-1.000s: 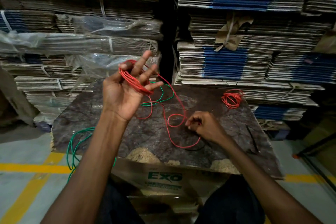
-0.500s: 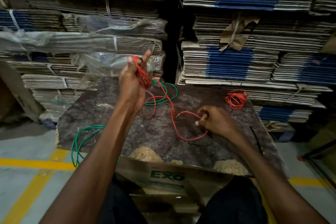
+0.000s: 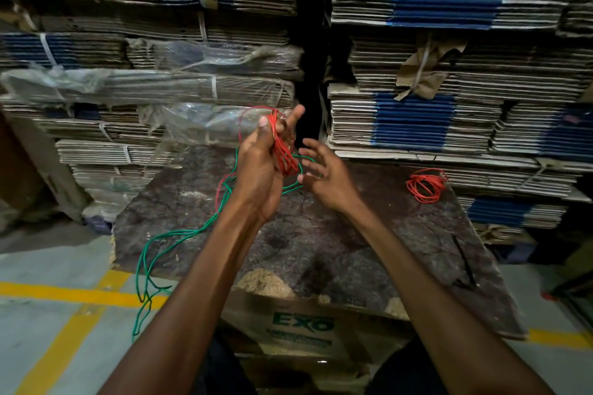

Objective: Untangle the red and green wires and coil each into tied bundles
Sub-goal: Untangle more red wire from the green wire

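My left hand [image 3: 261, 167] is raised above the dark board [image 3: 321, 250] and holds a coil of red wire [image 3: 282, 151] wound around its fingers, thumb pressed on the loops. My right hand [image 3: 321, 175] hovers just right of the coil with fingers spread and relaxed, holding nothing. A green wire [image 3: 160, 253] trails from behind my left hand across the board and hangs off its left edge toward the floor. A finished red bundle [image 3: 425, 186] lies at the board's far right.
Tall stacks of flattened cardboard [image 3: 417, 122] stand close behind the board. A thin black tie [image 3: 462, 256] lies on the board's right side. A printed carton [image 3: 301, 327] sits under the board's front edge. Yellow lines mark the grey floor [image 3: 64, 346].
My right hand has lifted off the board and opened beside the coil. The loose red wire that lay on the board is now gathered up in my left hand.
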`<state>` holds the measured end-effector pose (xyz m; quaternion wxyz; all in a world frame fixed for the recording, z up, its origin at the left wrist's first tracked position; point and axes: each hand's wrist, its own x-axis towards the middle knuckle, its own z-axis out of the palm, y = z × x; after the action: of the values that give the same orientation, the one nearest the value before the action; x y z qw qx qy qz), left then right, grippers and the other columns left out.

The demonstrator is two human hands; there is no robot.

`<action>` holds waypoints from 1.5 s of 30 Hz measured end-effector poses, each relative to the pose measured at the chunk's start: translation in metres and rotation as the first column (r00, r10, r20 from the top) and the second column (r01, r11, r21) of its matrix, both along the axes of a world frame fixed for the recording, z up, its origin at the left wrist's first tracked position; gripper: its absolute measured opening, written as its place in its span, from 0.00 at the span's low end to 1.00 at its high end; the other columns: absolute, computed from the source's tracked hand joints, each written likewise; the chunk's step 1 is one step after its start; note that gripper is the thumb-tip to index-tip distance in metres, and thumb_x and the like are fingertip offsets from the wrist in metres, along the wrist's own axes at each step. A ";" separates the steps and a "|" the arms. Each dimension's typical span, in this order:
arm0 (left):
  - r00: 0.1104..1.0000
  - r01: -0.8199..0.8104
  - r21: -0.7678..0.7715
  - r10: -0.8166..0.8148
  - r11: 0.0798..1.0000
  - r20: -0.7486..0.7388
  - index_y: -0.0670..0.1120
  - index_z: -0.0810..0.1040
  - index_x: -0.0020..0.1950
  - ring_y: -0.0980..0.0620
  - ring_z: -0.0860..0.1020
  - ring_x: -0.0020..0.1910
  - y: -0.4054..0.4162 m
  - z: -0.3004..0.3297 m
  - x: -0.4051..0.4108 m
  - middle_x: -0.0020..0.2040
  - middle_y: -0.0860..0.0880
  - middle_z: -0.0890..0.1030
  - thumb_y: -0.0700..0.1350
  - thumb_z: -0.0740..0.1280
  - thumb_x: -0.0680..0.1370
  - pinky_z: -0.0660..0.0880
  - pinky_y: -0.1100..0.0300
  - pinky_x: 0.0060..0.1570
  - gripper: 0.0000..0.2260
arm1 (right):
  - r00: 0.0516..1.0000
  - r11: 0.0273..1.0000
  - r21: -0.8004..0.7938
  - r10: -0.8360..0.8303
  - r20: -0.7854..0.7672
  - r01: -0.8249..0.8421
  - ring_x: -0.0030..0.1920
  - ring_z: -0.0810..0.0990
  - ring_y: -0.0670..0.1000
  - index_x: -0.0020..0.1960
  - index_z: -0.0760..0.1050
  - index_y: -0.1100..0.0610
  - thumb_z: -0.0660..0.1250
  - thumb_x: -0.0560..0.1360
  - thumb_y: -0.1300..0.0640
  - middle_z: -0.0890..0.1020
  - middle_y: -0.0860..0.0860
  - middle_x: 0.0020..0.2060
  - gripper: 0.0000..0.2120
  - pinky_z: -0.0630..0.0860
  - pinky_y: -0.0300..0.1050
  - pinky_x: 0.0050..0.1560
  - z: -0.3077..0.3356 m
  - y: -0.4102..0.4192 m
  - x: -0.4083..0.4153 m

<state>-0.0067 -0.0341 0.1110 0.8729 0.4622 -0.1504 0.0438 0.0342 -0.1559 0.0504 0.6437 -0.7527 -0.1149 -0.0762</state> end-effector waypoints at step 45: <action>0.876 0.474 -0.139 -0.482 0.870 -0.029 0.50 0.73 0.36 0.36 0.69 0.69 0.034 -0.004 -0.029 0.70 0.40 0.73 0.49 0.46 0.83 0.66 0.28 0.57 0.22 | 0.965 0.922 0.367 -0.196 0.172 0.122 0.34 0.77 0.44 0.46 0.73 0.57 0.65 0.78 0.64 0.79 0.51 0.34 0.04 0.74 0.36 0.39 -0.004 -0.012 0.020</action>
<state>-0.0359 0.0003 0.1075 0.8884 0.3552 -0.2296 -0.1783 0.0539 -0.1681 0.0461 0.7446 -0.6198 -0.1034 -0.2252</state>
